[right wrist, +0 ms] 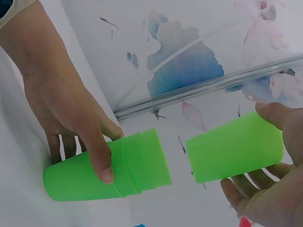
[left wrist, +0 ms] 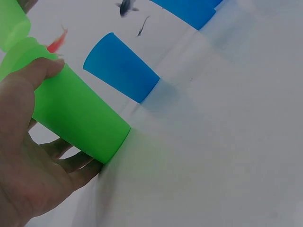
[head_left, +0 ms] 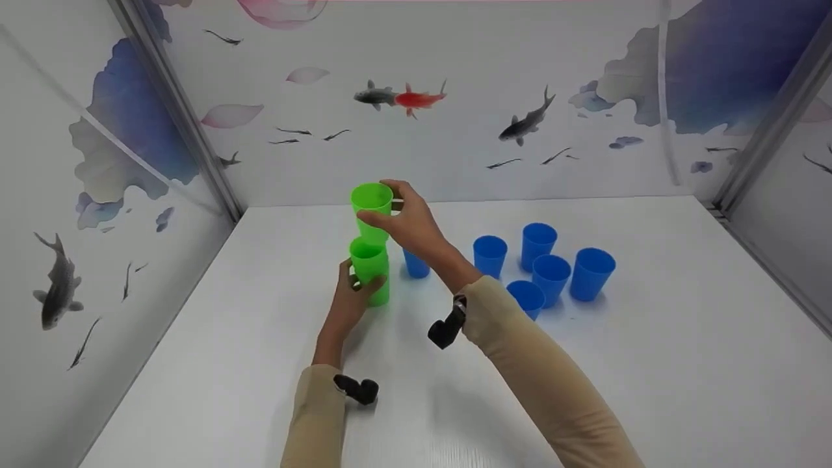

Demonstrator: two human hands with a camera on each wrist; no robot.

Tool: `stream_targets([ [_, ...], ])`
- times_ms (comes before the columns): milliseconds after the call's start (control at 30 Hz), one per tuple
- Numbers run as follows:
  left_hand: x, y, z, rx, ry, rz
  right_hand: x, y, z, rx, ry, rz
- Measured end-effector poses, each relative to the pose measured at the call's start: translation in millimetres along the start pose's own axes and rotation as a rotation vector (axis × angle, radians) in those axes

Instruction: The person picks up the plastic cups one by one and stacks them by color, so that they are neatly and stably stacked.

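Green cups: left hand [head_left: 351, 299] holds a nested stack [head_left: 370, 273] on the tabletop [head_left: 650, 390]; right hand [head_left: 409, 224] holds another green cup [head_left: 372, 211] just above, unstacked. Six blue cups [head_left: 552, 273] wait right.

left hand [head_left: 354, 296] low, fingers curled, right hand [head_left: 406, 224] raised, gripping

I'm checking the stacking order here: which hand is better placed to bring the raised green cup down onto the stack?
Probably the right hand: it already grips the upper green cup just above the green stack, which the left hand holds on the table.
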State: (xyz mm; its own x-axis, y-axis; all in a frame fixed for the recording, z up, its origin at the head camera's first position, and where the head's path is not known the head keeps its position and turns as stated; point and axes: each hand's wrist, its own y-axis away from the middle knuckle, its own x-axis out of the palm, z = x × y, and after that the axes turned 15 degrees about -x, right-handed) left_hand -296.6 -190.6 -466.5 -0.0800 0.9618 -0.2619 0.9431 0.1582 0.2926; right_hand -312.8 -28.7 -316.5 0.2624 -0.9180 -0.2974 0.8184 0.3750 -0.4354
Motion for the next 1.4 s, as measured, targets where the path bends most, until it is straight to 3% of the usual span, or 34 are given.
stream_targets([
  [367,-3.3,-2.4,-2.2,-0.001,-0.015,0.011,22.5,1.1,-13.4,0.021,0.02,0.031],
  [800,-0.5,1.2,-2.1,-0.01,-0.025,0.015,26.6,12.2,-40.6,0.032,0.065,0.076],
  [1167,1.2,1.7,-2.0,-0.001,-0.013,0.003,13.9,16.1,-42.3,0.019,0.06,0.072],
  [1400,0.7,2.1,-0.1,0.01,0.012,-0.014,-5.3,17.2,-31.5,-0.02,0.083,0.019],
])
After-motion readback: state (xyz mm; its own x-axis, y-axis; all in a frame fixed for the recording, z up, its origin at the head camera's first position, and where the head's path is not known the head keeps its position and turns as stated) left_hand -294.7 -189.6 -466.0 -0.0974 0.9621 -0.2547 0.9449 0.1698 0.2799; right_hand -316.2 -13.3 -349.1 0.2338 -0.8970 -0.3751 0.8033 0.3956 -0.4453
